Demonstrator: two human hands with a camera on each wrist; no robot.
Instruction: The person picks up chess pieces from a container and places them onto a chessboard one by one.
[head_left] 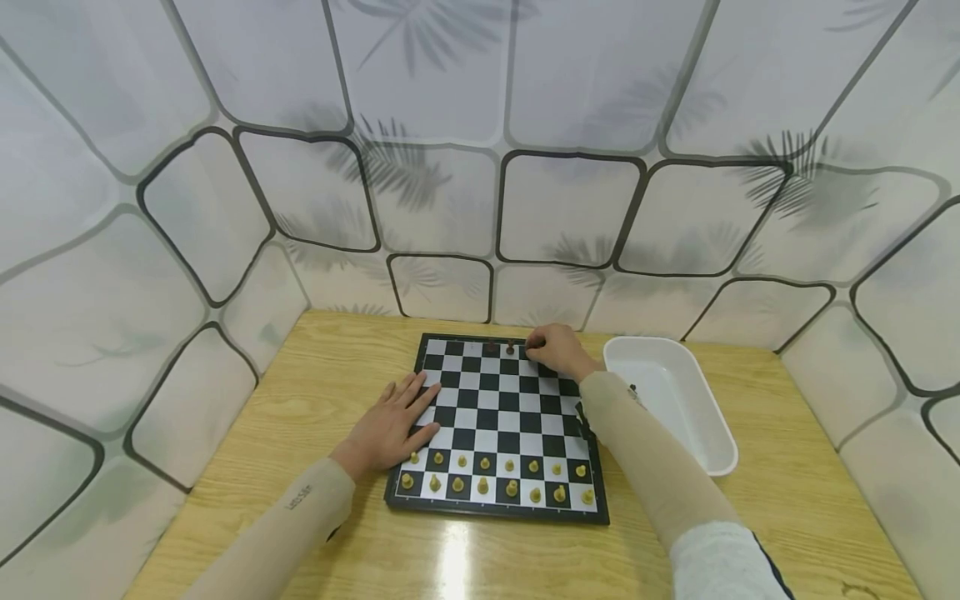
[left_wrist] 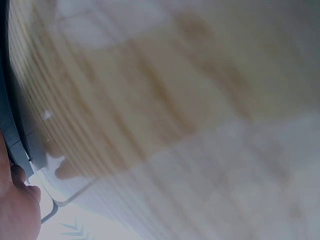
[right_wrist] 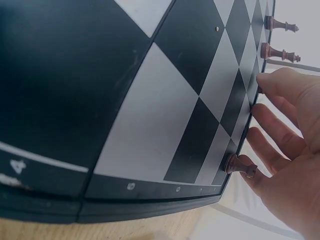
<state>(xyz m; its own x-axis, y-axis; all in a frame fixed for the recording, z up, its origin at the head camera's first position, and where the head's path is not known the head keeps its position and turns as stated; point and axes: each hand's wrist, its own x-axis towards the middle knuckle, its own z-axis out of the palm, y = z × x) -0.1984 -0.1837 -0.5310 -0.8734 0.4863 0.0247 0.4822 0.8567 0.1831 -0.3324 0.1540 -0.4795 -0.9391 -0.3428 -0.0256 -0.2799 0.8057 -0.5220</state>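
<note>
A black-and-white chessboard (head_left: 487, 400) lies on the wooden table. My left hand (head_left: 390, 425) rests spread on its left edge; the left wrist view catches only part of that hand (left_wrist: 20, 210). At the far edge my right hand (head_left: 558, 348) pinches a small dark chess piece (right_wrist: 259, 90), mostly hidden by the fingers. Beside it on the back row stand two brown chess pieces (right_wrist: 282, 52), also visible from the head as dark pieces (head_left: 510, 347). Another brown chess piece (right_wrist: 240, 165) stands at the board's corner, close to my right hand's lower fingers.
Yellow chess pieces (head_left: 482, 485) fill the two rows nearest me. Right of the board stands a white plastic tray (head_left: 716, 417), partly covered by my right sleeve, with a small dark thing (head_left: 633, 388) near its left side. Patterned walls (head_left: 442, 287) enclose the table.
</note>
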